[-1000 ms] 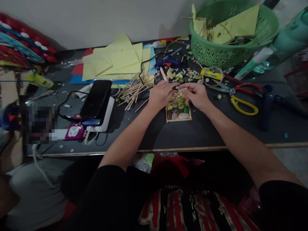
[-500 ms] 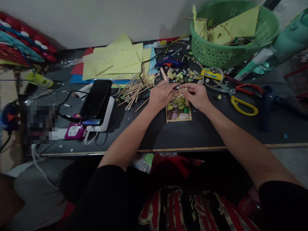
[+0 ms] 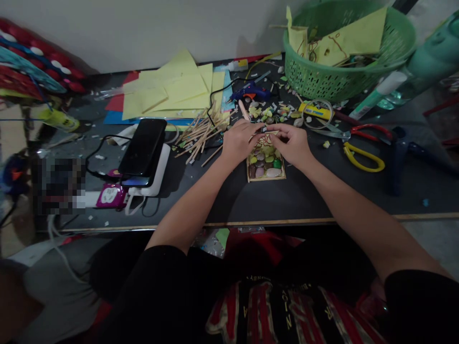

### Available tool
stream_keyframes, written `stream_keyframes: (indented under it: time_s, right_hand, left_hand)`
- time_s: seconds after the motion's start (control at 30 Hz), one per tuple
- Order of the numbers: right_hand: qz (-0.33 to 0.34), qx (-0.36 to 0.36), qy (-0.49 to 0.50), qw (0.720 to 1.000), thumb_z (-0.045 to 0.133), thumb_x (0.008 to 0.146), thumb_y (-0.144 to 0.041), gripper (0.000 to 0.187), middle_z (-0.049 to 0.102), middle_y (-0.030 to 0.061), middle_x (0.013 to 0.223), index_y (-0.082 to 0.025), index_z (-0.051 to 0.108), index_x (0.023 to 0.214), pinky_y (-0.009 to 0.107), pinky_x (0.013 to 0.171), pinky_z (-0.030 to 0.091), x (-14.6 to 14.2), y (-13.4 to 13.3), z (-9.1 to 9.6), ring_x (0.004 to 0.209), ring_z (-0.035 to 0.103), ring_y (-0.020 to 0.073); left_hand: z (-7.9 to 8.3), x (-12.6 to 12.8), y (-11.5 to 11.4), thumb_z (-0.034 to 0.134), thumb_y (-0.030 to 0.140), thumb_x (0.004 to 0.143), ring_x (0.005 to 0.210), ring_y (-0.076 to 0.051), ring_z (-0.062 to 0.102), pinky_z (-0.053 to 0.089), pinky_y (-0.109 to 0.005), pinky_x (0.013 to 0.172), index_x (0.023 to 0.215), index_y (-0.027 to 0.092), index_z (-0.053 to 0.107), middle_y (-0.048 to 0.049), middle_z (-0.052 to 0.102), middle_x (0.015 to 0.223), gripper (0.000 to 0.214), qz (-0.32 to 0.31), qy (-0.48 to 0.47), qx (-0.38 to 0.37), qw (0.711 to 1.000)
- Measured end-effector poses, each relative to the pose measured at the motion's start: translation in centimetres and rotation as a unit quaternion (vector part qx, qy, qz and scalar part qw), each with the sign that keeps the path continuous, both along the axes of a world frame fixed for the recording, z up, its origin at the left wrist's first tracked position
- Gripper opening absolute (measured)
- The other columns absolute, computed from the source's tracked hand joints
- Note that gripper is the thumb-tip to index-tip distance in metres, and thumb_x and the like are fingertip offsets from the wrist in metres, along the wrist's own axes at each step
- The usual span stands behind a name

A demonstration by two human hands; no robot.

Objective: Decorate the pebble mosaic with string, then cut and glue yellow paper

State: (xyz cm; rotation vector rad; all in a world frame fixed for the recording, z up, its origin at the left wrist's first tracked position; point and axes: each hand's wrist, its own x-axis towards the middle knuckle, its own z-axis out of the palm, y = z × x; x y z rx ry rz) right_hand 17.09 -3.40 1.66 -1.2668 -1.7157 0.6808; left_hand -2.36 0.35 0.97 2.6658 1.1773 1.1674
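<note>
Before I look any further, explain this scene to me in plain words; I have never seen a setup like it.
There is no machine here, only two bare hands, seen through a camera worn on the person's head and looking forward and down. The left hand and right hand come close together at the far end of a small stick-edged panel set with coloured stones. Something tiny shows between them, too small to name, so I cannot say what either grip holds. Around them on the dark table lie thin wooden sticks, yellow paper sheets, a blue glue gun, a black phone and a green plastic basket.
</note>
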Motion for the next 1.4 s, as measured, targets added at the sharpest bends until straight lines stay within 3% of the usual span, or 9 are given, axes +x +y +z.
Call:
stream_keyframes:
  time_s: [0.13, 0.23, 0.47, 0.57, 0.8, 0.9, 1.03, 1.17, 1.4]
  right_hand:
    - [-0.023, -0.013, 0.011, 1.000, 0.066, 0.083, -0.035, 0.042, 0.052, -0.0032, 0.057, -0.018, 0.069, 0.121, 0.028, 0.056, 0.039, 0.1, 0.3, -0.3, 0.052, 0.040, 0.0101]
    - [-0.003, -0.021, 0.011, 1.000, 0.064, 0.085, -0.037, 0.046, 0.045, -0.0052, 0.052, -0.015, 0.068, 0.125, 0.027, 0.055, 0.036, 0.2, 0.2, -0.2, 0.049, 0.035, 0.0092]
    - [0.009, 0.034, -0.086, 0.996, 0.059, 0.086, -0.026, 0.031, 0.050, -0.0043, 0.053, -0.018, 0.072, 0.113, 0.028, 0.063, 0.040, 0.2, -0.3, 0.4, 0.050, 0.041, 0.0105]
    - [0.014, 0.041, -0.089, 0.995, 0.059, 0.087, -0.027, 0.029, 0.049, -0.0042, 0.052, -0.019, 0.072, 0.111, 0.028, 0.060, 0.040, 0.3, -0.4, 0.4, 0.049, 0.040, 0.0106]
    - [0.012, 0.060, -0.077, 0.995, 0.058, 0.089, -0.030, 0.031, 0.049, -0.0042, 0.052, -0.018, 0.070, 0.114, 0.028, 0.059, 0.039, 0.4, -0.4, 0.2, 0.048, 0.039, 0.0102]
    - [0.002, 0.060, -0.073, 0.996, 0.057, 0.089, -0.032, 0.029, 0.048, -0.0042, 0.051, -0.019, 0.070, 0.112, 0.028, 0.057, 0.037, 0.3, -0.5, 0.5, 0.047, 0.039, 0.0100]
    - [-0.001, 0.065, -0.058, 0.996, 0.056, 0.090, -0.034, 0.030, 0.047, -0.0045, 0.051, -0.019, 0.069, 0.112, 0.027, 0.055, 0.037, 0.2, -0.7, 0.9, 0.046, 0.037, 0.0093]
    - [0.001, 0.074, -0.046, 0.996, 0.056, 0.091, -0.034, 0.029, 0.046, -0.0045, 0.050, -0.019, 0.069, 0.111, 0.028, 0.055, 0.036, 0.1, -0.9, 1.0, 0.045, 0.036, 0.0095]
    - [-0.001, 0.061, -0.048, 0.997, 0.056, 0.091, -0.036, 0.029, 0.046, -0.0043, 0.051, -0.022, 0.067, 0.114, 0.028, 0.055, 0.037, 0.2, -1.0, 1.0, 0.046, 0.036, 0.0103]
  left_hand:
    - [0.5, 0.5, -0.5, 0.053, 0.037, 0.098, 0.091, -0.018, 0.069, 0.052, -0.034, 0.085, 0.100, 0.022, 0.074, -0.0043, 0.077, 0.091, 0.026, -0.018, -0.023, -0.020, 0.999]
    - [1.1, 0.9, -1.2, 0.054, 0.038, 0.098, 0.093, -0.018, 0.069, 0.052, -0.034, 0.088, 0.099, 0.022, 0.074, -0.0038, 0.077, 0.092, 0.026, -0.025, -0.024, -0.033, 0.999]
    - [1.3, 0.7, -1.2, 0.054, 0.021, 0.090, 0.092, -0.017, 0.067, 0.052, -0.032, 0.085, 0.104, 0.021, 0.069, -0.0034, 0.076, 0.096, 0.020, 0.070, -0.100, -0.090, 0.988]
    - [1.2, 0.6, -0.9, 0.053, 0.011, 0.081, 0.091, -0.017, 0.067, 0.053, -0.033, 0.087, 0.107, 0.020, 0.066, -0.0032, 0.076, 0.098, 0.031, 0.057, -0.097, -0.130, 0.985]
    - [0.8, 0.9, -0.8, 0.060, 0.010, 0.071, 0.101, -0.023, 0.069, 0.053, -0.039, 0.093, 0.111, 0.020, 0.067, -0.0036, 0.077, 0.101, 0.042, 0.013, -0.055, -0.192, 0.980]
    - [0.5, 1.1, -0.6, 0.066, 0.014, 0.073, 0.097, -0.021, 0.071, 0.054, -0.037, 0.092, 0.114, 0.019, 0.065, -0.0045, 0.078, 0.101, 0.042, -0.026, -0.115, -0.242, 0.963]
    - [0.1, 1.2, -0.1, 0.075, 0.027, 0.076, 0.088, -0.017, 0.073, 0.056, -0.030, 0.080, 0.117, 0.016, 0.063, -0.0064, 0.077, 0.093, 0.044, -0.070, -0.205, -0.320, 0.922]
    - [-0.3, 1.2, 0.2, 0.078, 0.029, 0.077, 0.089, -0.017, 0.072, 0.056, -0.027, 0.074, 0.116, 0.014, 0.063, -0.0081, 0.077, 0.093, 0.044, -0.078, -0.215, -0.314, 0.922]
    - [-0.6, 1.1, 0.4, 0.066, 0.030, 0.088, 0.087, -0.015, 0.071, 0.057, -0.027, 0.073, 0.113, 0.017, 0.066, -0.0064, 0.075, 0.095, 0.029, -0.077, -0.214, -0.274, 0.934]
